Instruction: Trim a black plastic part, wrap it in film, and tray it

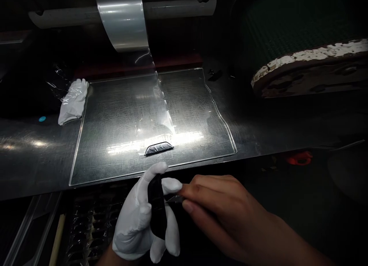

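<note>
My left hand (135,216), in a white glove, is closed around a black, curved-edged flat piece (157,210), held upright on its narrow end. The bare fingers of my right hand (218,208) are pinched together beside the gloved fingertips. A bit of clear film (174,199) shows at that pinch, close to the black piece's right edge. Beyond my hands, a second black trapezoid piece (159,148) with a shiny, wrinkled surface lies on a scratched clear sheet (123,108) on the metal bench.
A roll of clear film (123,22) hangs on a white bar (181,9), its strip trailing onto the sheet. A white glove (74,101) lies at left. Below the bench edge sits a tray of wrapped black pieces (94,231). A green drum (301,39) stands right.
</note>
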`<state>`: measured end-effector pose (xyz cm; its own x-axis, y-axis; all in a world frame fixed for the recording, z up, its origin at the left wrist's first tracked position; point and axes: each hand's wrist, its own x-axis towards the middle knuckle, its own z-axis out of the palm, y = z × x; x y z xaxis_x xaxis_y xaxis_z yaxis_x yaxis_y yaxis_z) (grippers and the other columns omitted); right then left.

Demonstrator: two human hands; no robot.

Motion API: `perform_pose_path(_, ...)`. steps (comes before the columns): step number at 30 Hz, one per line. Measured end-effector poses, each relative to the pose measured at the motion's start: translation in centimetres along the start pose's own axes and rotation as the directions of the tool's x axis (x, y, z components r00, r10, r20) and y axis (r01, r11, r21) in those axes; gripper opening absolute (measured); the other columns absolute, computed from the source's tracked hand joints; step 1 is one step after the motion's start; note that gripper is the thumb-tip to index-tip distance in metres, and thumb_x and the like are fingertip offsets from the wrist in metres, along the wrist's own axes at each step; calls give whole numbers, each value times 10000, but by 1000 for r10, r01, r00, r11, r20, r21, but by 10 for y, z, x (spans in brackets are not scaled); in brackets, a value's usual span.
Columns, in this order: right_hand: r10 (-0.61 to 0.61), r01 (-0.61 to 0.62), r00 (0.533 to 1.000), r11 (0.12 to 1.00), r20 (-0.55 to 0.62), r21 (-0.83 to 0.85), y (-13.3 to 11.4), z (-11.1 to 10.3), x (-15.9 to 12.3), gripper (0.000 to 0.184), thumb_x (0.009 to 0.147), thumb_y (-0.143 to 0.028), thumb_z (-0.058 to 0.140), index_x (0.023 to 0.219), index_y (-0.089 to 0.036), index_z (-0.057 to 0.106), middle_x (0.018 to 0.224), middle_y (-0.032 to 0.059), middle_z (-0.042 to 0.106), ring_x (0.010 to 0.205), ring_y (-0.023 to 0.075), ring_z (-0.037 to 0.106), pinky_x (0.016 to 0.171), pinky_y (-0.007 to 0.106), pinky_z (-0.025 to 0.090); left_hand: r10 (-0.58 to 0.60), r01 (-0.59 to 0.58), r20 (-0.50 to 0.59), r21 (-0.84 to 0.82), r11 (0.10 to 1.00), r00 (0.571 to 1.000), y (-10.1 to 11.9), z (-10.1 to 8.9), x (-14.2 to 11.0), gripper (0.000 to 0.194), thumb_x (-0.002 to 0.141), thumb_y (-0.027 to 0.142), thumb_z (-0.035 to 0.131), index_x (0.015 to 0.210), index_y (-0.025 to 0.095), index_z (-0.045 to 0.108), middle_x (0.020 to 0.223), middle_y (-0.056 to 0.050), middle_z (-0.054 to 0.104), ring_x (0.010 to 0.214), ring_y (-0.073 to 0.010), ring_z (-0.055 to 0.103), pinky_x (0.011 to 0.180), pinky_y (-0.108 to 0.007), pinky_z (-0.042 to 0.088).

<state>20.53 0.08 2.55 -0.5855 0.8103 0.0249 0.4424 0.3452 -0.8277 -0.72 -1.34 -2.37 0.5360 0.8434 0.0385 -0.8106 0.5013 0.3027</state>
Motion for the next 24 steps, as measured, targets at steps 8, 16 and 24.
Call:
perform_pose_path(8,21,-21,1000,999,2,-42,-1,2,1,150,1064,-204,534,1158,-216,650,856,-21,622,747,122,563,723,288,407,-46,50,-62,65,997,997,3,0,-1,464,1069,253,534,1523,256,441,1496,-134,624,792,-154,804,551,-104,590)
perform_pose_path(16,0,-1,1000,998,17,69,0,-4,1,328,1056,-189,575,1368,-280,618,991,-35,716,858,102,665,797,250,482,15,-1,-113,121,993,994,4,2,3,440,1062,265,523,1502,272,496,1436,-60,676,742,-140,795,485,-92,562)
perform_pose_path(24,-40,30,985,998,-169,-58,4,-26,0,384,1046,-149,559,1418,-229,614,1001,19,707,859,130,673,748,241,542,-16,129,-284,384,914,959,7,4,1,537,1008,387,652,1518,323,496,819,-76,804,531,-95,699,513,-97,517)
